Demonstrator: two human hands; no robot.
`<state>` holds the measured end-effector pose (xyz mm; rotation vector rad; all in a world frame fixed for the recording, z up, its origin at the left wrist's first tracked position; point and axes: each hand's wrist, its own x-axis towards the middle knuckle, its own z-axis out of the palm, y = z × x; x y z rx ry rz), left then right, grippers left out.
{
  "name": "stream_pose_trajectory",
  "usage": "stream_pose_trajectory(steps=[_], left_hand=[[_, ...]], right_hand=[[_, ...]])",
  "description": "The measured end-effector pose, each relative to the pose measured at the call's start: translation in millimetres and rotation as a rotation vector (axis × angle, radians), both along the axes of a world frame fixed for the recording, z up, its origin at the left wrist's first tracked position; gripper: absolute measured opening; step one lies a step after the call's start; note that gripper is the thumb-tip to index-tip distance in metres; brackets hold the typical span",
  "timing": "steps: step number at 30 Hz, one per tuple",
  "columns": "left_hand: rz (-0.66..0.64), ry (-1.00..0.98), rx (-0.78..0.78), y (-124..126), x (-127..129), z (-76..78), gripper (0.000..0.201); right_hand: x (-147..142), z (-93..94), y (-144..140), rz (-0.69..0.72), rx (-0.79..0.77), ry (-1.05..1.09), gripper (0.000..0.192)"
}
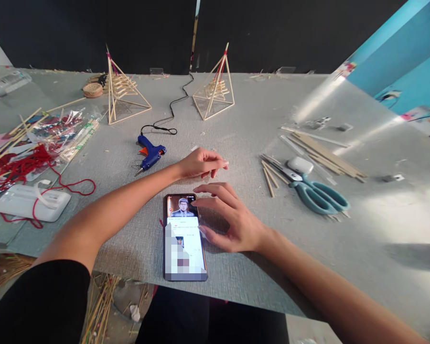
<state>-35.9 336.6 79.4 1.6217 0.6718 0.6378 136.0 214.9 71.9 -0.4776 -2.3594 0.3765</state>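
Fingers of the right hand (229,217) spread loosely, empty, over the lit black smartphone (184,236) lying flat at the grey mat's (236,129) near edge, while the left hand (200,163) rests palm-down, holding nothing, just beyond it near the blue glue gun (149,154).

Strong light falls from the right onto the grey worktop (236,129), bleaching it near-white to the right of the scissors (317,193) and streaking glare across the shiny sheet (344,105) behind them. Left of the scissors the light is even and softer. The right hand (232,220) throws a faint, soft shadow beside the glowing phone (184,236), part of whose screen is pixelated. Focus is sharp in the middle; straight lines bow and stretch toward the edges. The backdrop beyond the scissors is black and featureless.
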Motion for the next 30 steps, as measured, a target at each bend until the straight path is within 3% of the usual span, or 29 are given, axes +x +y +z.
stream_pose_trajectory(steps=[6, 14, 21, 30], left_hand=[[0.02, 0.037, 0.042, 0.6, 1.5, -1.9, 0.022], [0.008, 0.059, 0.075, 3.8, 1.2, -9.4, 0.025], [0.011, 0.084, 0.073, 1.7, 1.5, -5.8, 0.029], [0.054, -0.023, 0.03, 3.5, 1.7, -4.7, 0.03]], right_hand=[[-0.3, 0.8, -0.4, 0.017, -0.028, -0.01, 0.047], [-5.1, -0.9, -5.7, -0.007, -0.072, -0.118, 0.075], [-7.5, -5.7, -2.4, -0.164, -0.071, -0.058, 0.056], [-7.7, -6.1, -2.1, -0.166, -0.09, -0.048, 0.054]])
